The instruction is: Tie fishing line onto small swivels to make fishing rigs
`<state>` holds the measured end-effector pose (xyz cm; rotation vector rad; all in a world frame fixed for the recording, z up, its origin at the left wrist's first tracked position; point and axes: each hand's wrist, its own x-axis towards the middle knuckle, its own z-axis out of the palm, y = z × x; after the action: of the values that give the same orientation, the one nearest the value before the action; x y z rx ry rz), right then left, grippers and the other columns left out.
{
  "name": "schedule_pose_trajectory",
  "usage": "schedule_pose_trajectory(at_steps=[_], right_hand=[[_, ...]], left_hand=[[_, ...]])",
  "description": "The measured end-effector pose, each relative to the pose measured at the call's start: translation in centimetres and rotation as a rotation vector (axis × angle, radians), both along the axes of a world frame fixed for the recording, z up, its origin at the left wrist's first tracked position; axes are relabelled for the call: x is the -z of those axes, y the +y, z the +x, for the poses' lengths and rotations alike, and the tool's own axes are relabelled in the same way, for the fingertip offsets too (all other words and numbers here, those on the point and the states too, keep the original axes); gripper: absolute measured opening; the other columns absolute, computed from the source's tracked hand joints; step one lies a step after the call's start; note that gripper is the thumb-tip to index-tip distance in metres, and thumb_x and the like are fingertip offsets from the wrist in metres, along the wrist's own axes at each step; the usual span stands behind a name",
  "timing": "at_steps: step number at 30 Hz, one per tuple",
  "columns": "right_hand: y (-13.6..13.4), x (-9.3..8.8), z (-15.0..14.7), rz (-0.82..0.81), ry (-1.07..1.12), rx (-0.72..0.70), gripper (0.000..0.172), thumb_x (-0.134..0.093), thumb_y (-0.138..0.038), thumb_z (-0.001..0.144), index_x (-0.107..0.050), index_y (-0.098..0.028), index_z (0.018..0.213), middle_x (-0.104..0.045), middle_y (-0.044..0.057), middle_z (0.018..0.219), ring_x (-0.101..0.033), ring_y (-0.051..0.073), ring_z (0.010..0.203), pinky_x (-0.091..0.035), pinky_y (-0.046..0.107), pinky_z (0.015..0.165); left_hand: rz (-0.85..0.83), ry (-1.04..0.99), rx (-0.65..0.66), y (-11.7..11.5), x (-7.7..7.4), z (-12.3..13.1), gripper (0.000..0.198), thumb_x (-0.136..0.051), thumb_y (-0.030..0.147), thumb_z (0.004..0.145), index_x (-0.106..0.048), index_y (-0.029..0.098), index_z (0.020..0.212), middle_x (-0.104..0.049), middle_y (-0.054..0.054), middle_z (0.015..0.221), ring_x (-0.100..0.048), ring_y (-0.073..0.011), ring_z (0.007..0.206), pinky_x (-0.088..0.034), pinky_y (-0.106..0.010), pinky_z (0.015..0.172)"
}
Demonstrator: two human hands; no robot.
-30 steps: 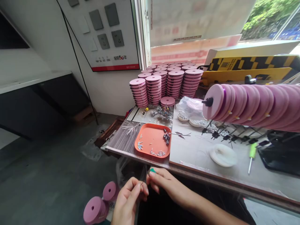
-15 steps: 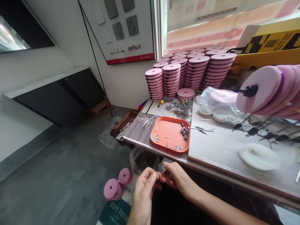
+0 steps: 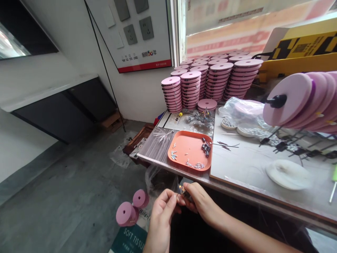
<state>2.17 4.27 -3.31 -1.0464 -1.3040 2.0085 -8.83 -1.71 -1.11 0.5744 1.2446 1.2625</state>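
My left hand (image 3: 163, 214) and my right hand (image 3: 200, 203) meet below the table's front edge, fingertips pinched together on a small dark part (image 3: 182, 190) with a thin wire lead. The part is too small to name. Just above them on the table sits an orange tray (image 3: 181, 149) with several small dark components, silver bits and light blue pieces in it. Loose thin wires (image 3: 226, 144) lie to the right of the tray.
Stacks of pink spools (image 3: 210, 82) stand at the back of the table. A row of pink spools on a rod (image 3: 302, 102) hangs at the right. White dishes (image 3: 288, 174), a plastic bag (image 3: 242, 110), two pink spools (image 3: 131, 209) on a tissue box by the floor.
The view shifted left and down a second ago, then held. My hands stay pinched together on the small part, with only slight finger movement.
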Motion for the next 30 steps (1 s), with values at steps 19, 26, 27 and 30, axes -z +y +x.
schedule_pose_trajectory(at_steps=[19,26,27,30], right_hand=[[-0.29,0.68,0.29,0.01,-0.044,0.015,0.054,-0.038,-0.07,0.074,-0.043,-0.02,0.057,-0.034,-0.005,0.052,-0.028,0.009,0.047,-0.021,0.025,0.045],[-0.49,0.82,0.3,-0.007,-0.048,0.074,0.052,-0.041,-0.071,0.072,-0.04,-0.021,0.059,-0.036,-0.005,0.057,-0.034,0.01,0.053,-0.026,0.024,0.047],[-0.49,0.72,0.33,-0.01,-0.046,0.075,0.053,-0.041,-0.071,0.073,-0.04,-0.02,0.06,-0.036,-0.005,0.056,-0.034,0.01,0.052,-0.026,0.024,0.047],[-0.41,0.29,0.5,-0.01,-0.019,0.053,0.056,-0.035,-0.071,0.077,-0.041,-0.02,0.057,-0.034,-0.006,0.05,-0.031,0.009,0.048,-0.025,0.024,0.046]], left_hand=[[-0.008,0.024,-0.009,0.08,0.21,0.04,0.021,-0.061,0.032,0.077,-0.059,0.015,0.065,-0.057,-0.002,0.067,-0.047,-0.0146,0.067,-0.037,-0.025,0.065],[-0.011,0.024,-0.027,0.04,0.42,0.17,0.021,-0.062,0.032,0.076,-0.059,0.015,0.064,-0.057,-0.001,0.066,-0.047,-0.0141,0.066,-0.037,-0.025,0.064],[-0.01,0.02,-0.027,0.05,0.41,0.18,0.021,-0.062,0.032,0.075,-0.059,0.015,0.064,-0.057,-0.001,0.066,-0.047,-0.0141,0.066,-0.037,-0.025,0.064],[-0.006,-0.011,-0.029,0.08,0.42,0.15,0.022,-0.063,0.033,0.075,-0.059,0.015,0.064,-0.058,-0.002,0.066,-0.048,-0.0144,0.066,-0.037,-0.025,0.064]])
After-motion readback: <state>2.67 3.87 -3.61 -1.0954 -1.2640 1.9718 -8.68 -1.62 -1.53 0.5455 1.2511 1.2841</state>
